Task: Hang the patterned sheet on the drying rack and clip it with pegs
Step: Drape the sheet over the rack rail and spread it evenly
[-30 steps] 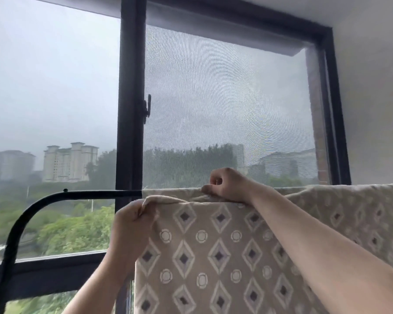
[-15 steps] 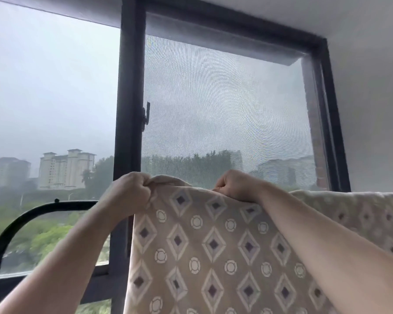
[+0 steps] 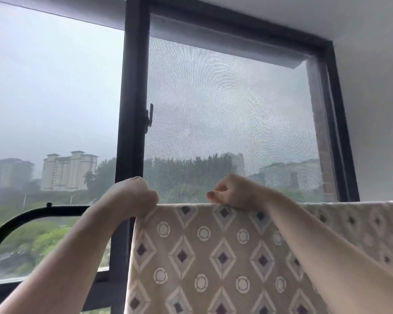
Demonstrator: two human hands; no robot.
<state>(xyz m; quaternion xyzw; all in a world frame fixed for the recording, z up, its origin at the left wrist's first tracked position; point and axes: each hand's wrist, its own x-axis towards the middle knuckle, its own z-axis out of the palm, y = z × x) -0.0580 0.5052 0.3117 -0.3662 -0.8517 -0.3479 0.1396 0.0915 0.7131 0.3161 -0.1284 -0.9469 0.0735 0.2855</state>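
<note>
Window (image 3: 134, 109): fills the background, dark frame, mesh screen (image 3: 225, 109) in the right pane, hazy buildings and trees beyond.

Patterned sheet (image 3: 202, 257): hangs in the lower right of the view, beige with diamonds and circles. Top edge runs straight and level, in line with the drying rack's bar; apparently draped over it, though the bar is hidden under the cloth there.

Drying rack (image 3: 21, 219): black tube, curves up from lower left, then runs level toward the sheet's left corner.

Left hand (image 3: 132, 196): grips the sheet's top left corner, fingers curled tight into a fist around the cloth.

Right hand (image 3: 234, 192): sits on the top edge, well apart from the left, fingers curled down over the cloth, thumb pointing left.

Window handle (image 3: 149, 117): small, dark, on the centre post.
</note>
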